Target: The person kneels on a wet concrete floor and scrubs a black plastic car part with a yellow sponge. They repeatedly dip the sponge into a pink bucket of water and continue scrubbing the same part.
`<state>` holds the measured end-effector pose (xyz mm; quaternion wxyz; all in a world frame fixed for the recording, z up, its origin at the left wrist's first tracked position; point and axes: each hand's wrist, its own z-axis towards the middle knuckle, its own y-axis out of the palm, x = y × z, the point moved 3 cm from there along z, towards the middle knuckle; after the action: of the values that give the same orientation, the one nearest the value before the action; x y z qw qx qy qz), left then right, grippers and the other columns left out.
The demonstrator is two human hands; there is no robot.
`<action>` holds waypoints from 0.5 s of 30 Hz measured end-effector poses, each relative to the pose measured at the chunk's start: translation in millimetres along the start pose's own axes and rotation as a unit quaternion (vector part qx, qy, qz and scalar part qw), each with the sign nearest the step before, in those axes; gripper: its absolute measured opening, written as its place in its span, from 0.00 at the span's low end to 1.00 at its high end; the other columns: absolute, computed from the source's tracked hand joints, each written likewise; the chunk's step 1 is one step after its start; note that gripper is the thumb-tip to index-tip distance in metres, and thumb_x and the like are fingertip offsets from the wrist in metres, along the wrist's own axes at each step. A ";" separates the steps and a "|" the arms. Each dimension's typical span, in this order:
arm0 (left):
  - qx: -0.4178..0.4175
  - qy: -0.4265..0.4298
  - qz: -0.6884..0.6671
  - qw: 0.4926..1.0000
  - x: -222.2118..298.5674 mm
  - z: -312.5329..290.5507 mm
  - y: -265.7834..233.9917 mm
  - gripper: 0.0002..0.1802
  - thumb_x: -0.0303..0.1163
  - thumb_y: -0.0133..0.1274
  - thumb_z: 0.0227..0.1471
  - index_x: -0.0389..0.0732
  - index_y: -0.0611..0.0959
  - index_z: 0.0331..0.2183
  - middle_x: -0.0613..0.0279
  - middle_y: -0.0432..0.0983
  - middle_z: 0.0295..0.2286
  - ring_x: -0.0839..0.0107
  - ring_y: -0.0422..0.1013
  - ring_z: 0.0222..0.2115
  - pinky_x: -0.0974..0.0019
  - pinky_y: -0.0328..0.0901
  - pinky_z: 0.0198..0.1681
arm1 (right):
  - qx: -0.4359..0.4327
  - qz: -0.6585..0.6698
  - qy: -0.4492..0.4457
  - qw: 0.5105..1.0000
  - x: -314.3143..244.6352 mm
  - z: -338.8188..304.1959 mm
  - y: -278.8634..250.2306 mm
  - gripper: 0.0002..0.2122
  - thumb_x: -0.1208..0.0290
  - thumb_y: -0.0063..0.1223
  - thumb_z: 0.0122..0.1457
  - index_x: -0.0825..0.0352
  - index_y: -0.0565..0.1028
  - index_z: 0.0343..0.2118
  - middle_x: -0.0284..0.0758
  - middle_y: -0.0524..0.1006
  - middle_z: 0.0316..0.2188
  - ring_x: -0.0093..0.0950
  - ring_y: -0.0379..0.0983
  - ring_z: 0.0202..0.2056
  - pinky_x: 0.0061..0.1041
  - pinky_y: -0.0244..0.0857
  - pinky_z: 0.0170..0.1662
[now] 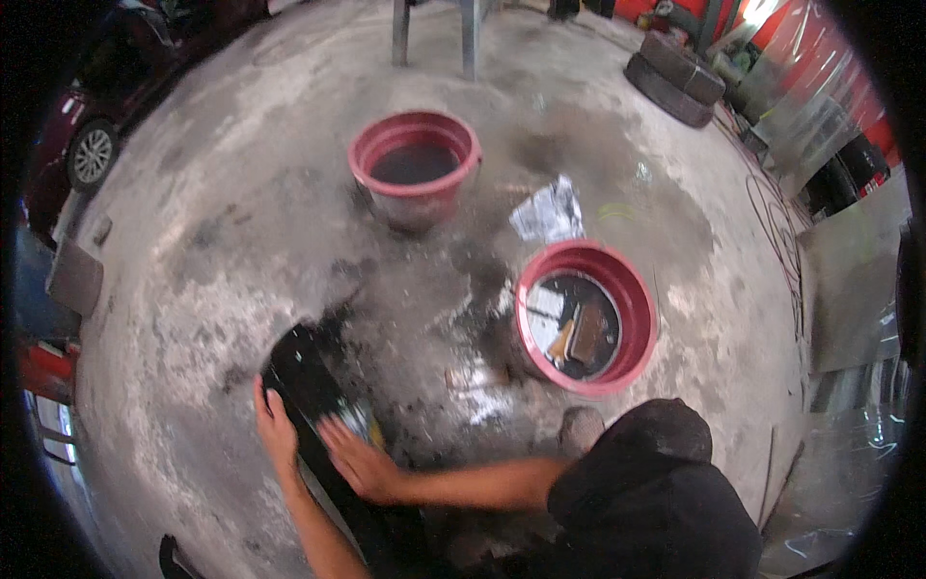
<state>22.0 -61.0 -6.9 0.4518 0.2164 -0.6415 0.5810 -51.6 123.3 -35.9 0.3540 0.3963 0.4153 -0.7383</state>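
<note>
A long, glossy black panel (307, 372) with a rounded far end lies on the wet floor in front of me and runs down toward the lower edge. My left hand (276, 425) grips its left edge, fingers along the outside. Flat on the dark surface rests my right hand (359, 459), its fingers stretched out. Just beyond those fingers is a pale, yellowish patch (367, 422); whether it is a thing or a reflection I cannot make out. Any thin sheet under the palm would be hidden.
A red bucket (639, 338) at right holds dark water, a brown block (585, 333) and pale pieces. Farther off stands another red bucket (463, 174) of dark liquid. Crumpled silvery sheeting (550, 209) lies between them. A car (94, 154), stacked tyres (675, 79) and cables (776, 227) line the sides.
</note>
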 end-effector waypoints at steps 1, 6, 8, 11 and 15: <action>-0.014 -0.013 -0.013 1.000 -2.7 -1.4 6.8 0.29 0.44 0.43 0.68 0.40 0.68 0.64 0.48 0.68 0.60 0.55 0.65 0.61 0.60 0.57 0.62 | 0.021 0.006 0.010 1.000 10.4 47.8 -10.6 0.25 0.71 0.37 0.71 0.76 0.55 0.67 0.51 0.52 0.70 0.48 0.44 0.71 0.42 0.41 0.72; -0.001 -0.010 0.032 0.999 0.5 -2.8 11.6 0.28 0.43 0.43 0.68 0.41 0.69 0.63 0.48 0.70 0.58 0.59 0.66 0.59 0.60 0.58 0.62 | -0.004 -0.015 0.012 1.000 16.5 62.6 -18.9 0.25 0.70 0.39 0.70 0.77 0.57 0.66 0.52 0.54 0.69 0.49 0.47 0.70 0.41 0.40 0.72; -0.030 -0.043 -0.051 0.997 -2.6 -3.3 4.1 0.28 0.43 0.44 0.68 0.41 0.69 0.63 0.48 0.71 0.57 0.60 0.67 0.58 0.62 0.59 0.61 | -0.071 -0.009 -0.013 0.997 -10.8 -32.6 -7.7 0.26 0.73 0.42 0.69 0.76 0.56 0.67 0.51 0.53 0.70 0.46 0.46 0.71 0.42 0.41 0.72; 0.006 -0.025 0.016 1.000 22.9 -3.5 7.9 0.27 0.42 0.45 0.68 0.40 0.70 0.63 0.48 0.75 0.53 0.65 0.71 0.52 0.65 0.62 0.57 | -0.033 -0.216 -0.105 0.970 9.4 -33.9 -8.3 0.29 0.70 0.40 0.64 0.79 0.55 0.67 0.54 0.53 0.69 0.49 0.46 0.71 0.43 0.39 0.73; 0.002 -0.016 -0.008 1.000 6.7 6.1 12.5 0.27 0.44 0.45 0.67 0.43 0.71 0.63 0.43 0.76 0.52 0.58 0.72 0.53 0.62 0.62 0.57 | -0.029 -0.044 -0.049 0.997 42.5 122.6 -27.3 0.24 0.69 0.37 0.69 0.80 0.60 0.63 0.57 0.60 0.65 0.53 0.52 0.68 0.43 0.44 0.71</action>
<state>6.6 -62.3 -7.7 0.4453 0.2320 -0.6458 0.5752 -129.1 16.5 -22.4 0.3523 0.3305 0.4355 -0.7596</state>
